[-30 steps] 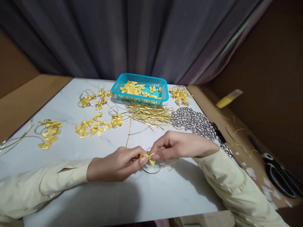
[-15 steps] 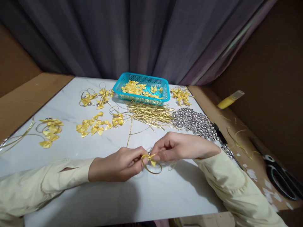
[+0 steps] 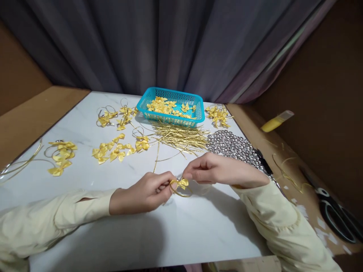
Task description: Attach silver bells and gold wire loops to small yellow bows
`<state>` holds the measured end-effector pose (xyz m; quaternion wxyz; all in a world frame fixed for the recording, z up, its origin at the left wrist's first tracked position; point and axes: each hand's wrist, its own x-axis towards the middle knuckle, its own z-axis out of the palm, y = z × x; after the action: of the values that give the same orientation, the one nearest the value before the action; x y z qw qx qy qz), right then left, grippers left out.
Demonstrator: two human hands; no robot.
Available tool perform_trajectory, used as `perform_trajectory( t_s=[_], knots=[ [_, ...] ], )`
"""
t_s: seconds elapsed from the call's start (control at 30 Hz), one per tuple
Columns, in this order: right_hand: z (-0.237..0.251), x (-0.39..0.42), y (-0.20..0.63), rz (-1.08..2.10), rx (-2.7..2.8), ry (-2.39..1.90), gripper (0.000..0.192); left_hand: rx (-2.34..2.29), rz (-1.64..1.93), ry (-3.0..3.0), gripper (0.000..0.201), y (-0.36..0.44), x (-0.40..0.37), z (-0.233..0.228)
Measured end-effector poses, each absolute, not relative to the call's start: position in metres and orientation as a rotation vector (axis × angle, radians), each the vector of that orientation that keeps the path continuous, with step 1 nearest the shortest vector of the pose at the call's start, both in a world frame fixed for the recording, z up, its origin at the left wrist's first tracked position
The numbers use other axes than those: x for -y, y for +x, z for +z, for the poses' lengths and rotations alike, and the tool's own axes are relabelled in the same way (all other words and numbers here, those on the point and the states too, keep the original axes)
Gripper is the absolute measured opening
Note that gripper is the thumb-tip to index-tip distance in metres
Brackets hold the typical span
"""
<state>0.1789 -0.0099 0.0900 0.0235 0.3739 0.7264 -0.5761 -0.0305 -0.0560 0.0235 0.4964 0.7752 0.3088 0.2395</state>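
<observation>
Over the near middle of the white table, my left hand [image 3: 154, 191] pinches a small yellow ribbon bow [image 3: 184, 184] by its left side. A gold cord loop [image 3: 183, 195] hangs from the same fingertips, below the bow. A silver bead [image 3: 178, 180] shows partly at the bow's upper left. The thumb and forefinger of my right hand [image 3: 206, 169] are pressed together just above the bow's right end; what they hold, if anything, is hidden. Beyond the hands lies a pile of cut gold cords [image 3: 180, 136].
A blue basket [image 3: 172, 120] of yellow bows stands at the back. Silver beads [image 3: 232, 145] spread on the right. Finished-looking looped bows [image 3: 61, 155] and loose bows [image 3: 107, 149] lie left. Scissors [image 3: 336, 215] and a yellow glue tube [image 3: 277, 121] are at the right edge.
My right fingertips have lifted slightly up and away from the bow, whose right half now shows more fully. My left hand keeps its pinch and the cord loop has tilted flatter.
</observation>
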Motion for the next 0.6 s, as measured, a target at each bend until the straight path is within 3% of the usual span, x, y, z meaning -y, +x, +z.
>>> perform_trajectory(
  t_s=[0.4, 0.6],
  knots=[
    [0.102, -0.005, 0.220, -0.888, -2.543, 1.290, 0.039, -0.760, 0.493, 1.579, 0.019, -0.029, 0.055, 0.020],
    [0.111, -0.016, 0.264, -0.945, -2.438, 1.416, 0.038, -0.798, 0.439, 1.483, 0.022, -0.029, 0.052, 0.017]
  ],
)
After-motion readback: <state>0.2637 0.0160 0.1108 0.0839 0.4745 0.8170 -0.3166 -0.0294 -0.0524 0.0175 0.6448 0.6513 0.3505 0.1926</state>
